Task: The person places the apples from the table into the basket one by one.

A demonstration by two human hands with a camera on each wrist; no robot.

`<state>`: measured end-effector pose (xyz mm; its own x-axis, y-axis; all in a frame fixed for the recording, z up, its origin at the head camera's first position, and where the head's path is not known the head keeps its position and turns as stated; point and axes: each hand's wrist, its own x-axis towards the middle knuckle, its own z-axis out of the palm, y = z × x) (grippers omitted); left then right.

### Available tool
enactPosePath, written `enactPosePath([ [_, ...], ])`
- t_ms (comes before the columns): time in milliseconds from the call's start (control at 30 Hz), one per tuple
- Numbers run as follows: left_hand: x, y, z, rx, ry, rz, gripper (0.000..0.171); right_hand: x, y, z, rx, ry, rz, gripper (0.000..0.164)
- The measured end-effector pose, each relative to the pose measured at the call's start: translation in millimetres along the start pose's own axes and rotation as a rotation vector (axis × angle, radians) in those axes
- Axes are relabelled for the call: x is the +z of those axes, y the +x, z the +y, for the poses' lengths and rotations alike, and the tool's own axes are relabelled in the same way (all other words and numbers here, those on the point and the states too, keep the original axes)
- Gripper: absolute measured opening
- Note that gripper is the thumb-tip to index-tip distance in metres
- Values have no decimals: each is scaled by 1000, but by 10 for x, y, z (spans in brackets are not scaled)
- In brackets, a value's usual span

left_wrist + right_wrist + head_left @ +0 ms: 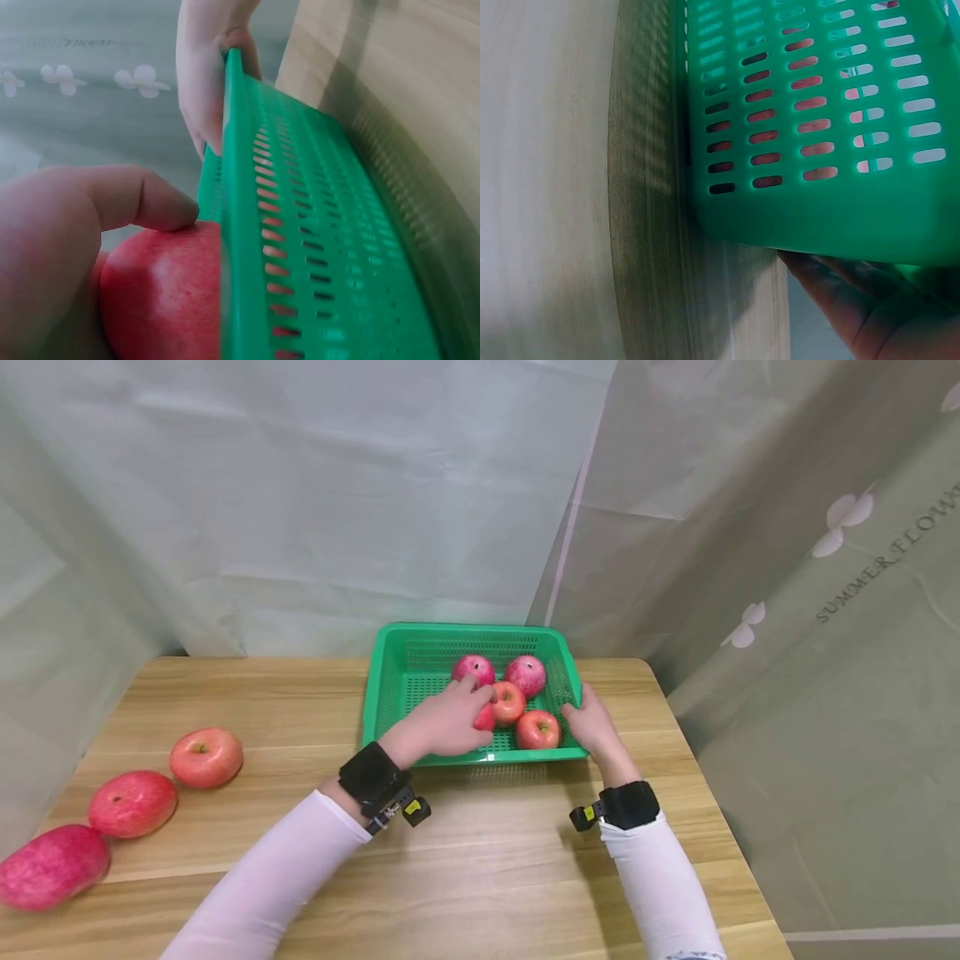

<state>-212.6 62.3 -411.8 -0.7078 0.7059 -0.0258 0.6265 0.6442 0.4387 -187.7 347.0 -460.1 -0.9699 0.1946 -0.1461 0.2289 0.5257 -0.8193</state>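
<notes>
A green plastic basket (372,693) with slotted walls stands at the back of the table. My left hand (448,720) reaches over its front rim and holds a red apple (484,718) inside it; the left wrist view shows the thumb lying on top of this apple (165,292). Beside the held fruit lie several other apples, among them a pink one (526,675) at the back and an orange-red one (537,730) near the front. My right hand (592,727) grips the basket's right rim, thumb on the inner side. In the right wrist view, the basket wall (817,217) covers part of that hand.
On the left of the wooden table (480,860), three more fruits lie in a slanting row: an orange-red apple (206,757), a red apple (133,803) and a dark pink one (54,867). A pale curtain (337,510) hangs behind the table and along its sides.
</notes>
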Motion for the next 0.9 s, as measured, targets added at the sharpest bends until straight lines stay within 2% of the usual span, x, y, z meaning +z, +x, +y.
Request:
enactPosePath([
  [167,71,58,59,-48,-23,-37,77,9,4,-2,2,1,-1,55],
  [500,153,121,82,-82,-49,-40,76,13,19,-13,-3,-2,-4,58],
  [900,277,213,81,-57,-64,-44,71,6,1,-9,-6,4,4,56],
])
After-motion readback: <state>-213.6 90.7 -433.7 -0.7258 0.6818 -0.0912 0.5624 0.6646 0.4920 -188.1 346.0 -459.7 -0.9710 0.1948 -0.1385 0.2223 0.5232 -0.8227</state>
